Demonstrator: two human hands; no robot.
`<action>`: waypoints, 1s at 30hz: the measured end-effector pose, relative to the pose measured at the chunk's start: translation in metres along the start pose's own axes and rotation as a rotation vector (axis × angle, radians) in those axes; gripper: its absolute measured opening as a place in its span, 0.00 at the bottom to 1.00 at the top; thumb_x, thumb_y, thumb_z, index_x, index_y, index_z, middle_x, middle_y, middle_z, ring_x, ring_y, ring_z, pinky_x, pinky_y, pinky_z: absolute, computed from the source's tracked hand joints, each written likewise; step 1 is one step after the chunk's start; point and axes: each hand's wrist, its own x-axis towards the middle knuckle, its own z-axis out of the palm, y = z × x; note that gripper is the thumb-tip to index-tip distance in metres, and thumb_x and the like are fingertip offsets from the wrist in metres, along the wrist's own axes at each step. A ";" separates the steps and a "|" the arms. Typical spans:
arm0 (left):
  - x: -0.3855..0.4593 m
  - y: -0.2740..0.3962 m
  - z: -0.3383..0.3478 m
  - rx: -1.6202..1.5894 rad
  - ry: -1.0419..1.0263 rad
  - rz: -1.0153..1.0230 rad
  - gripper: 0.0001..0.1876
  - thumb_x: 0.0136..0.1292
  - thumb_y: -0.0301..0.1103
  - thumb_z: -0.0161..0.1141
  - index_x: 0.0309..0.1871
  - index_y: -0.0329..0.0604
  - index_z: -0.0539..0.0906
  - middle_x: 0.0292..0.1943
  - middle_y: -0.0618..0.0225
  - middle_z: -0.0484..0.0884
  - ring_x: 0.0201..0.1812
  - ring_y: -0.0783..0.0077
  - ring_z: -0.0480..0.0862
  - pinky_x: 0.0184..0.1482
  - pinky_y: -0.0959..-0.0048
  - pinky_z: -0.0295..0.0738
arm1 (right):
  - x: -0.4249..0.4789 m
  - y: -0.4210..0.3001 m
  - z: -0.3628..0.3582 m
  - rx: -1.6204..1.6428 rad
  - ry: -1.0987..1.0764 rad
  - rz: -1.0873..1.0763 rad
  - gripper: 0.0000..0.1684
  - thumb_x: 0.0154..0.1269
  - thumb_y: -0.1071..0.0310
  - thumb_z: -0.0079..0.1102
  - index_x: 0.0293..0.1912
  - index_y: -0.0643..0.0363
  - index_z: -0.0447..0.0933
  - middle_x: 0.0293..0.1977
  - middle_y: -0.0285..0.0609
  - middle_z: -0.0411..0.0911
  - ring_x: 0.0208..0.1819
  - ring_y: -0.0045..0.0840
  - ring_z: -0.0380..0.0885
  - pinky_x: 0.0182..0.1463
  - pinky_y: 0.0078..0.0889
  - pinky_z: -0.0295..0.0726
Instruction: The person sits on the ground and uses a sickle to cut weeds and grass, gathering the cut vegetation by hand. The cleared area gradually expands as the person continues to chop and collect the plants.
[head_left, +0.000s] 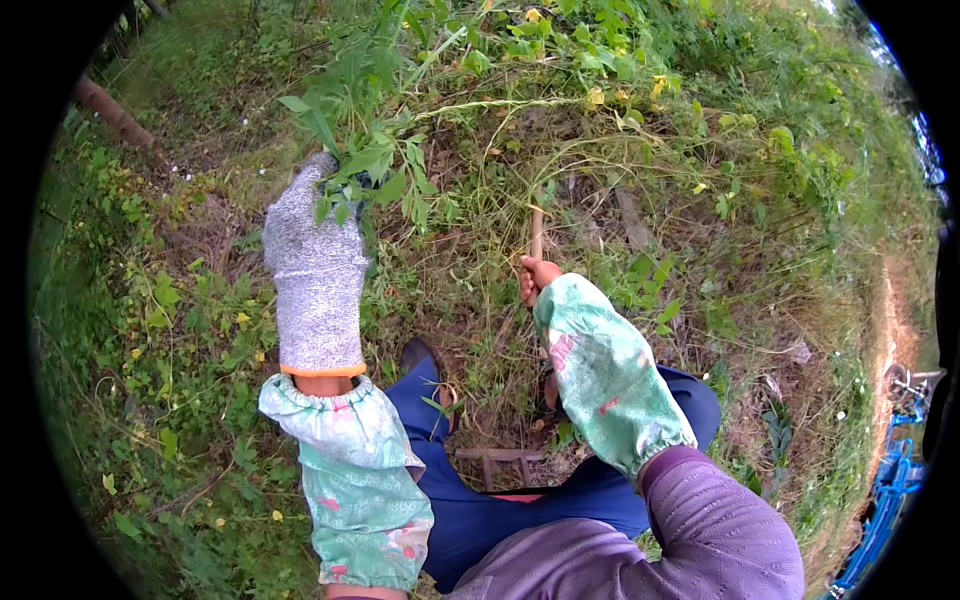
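My left hand (319, 210), in a grey knit glove with an orange cuff edge, is closed around a bunch of leafy green stems (375, 157); the leaves hide its fingertips. My right hand (538, 279) is bare and grips a wooden tool handle (537, 232). The handle's far end disappears among thin stems and grass, so the tool's head cannot be made out. Between the hands lies a tangle of vines and cut or dry grass (472, 247). Both forearms wear green floral sleeve covers.
Beneath me is a low wooden frame, perhaps a stool (499, 455), between my blue-trousered legs. A brown trunk or post (112, 112) stands at upper left. Dense weeds (172, 315) surround the spot. At far right are a dirt path (889, 315) and a blue metal vehicle or machine (896, 480).
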 end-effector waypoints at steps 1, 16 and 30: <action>0.003 0.004 -0.001 -0.024 -0.014 -0.009 0.16 0.73 0.32 0.55 0.61 0.40 0.82 0.44 0.54 0.88 0.43 0.57 0.88 0.47 0.63 0.80 | -0.018 0.029 -0.011 -0.104 0.070 -0.074 0.17 0.69 0.61 0.62 0.28 0.52 0.66 0.15 0.32 0.64 0.13 0.20 0.62 0.15 0.31 0.62; -0.009 0.014 0.007 0.085 -0.377 -0.067 0.22 0.71 0.43 0.55 0.63 0.45 0.81 0.56 0.47 0.83 0.57 0.44 0.81 0.61 0.52 0.74 | -0.291 0.172 -0.103 -0.052 -0.022 0.139 0.13 0.75 0.59 0.58 0.37 0.51 0.66 0.20 0.30 0.65 0.15 0.15 0.62 0.17 0.24 0.66; -0.065 0.048 0.154 0.249 -0.902 0.233 0.22 0.60 0.48 0.64 0.46 0.38 0.88 0.48 0.45 0.87 0.54 0.43 0.85 0.56 0.50 0.79 | -0.487 0.123 -0.128 -0.159 0.101 0.192 0.11 0.75 0.68 0.59 0.38 0.55 0.66 0.22 0.31 0.66 0.18 0.13 0.62 0.19 0.21 0.64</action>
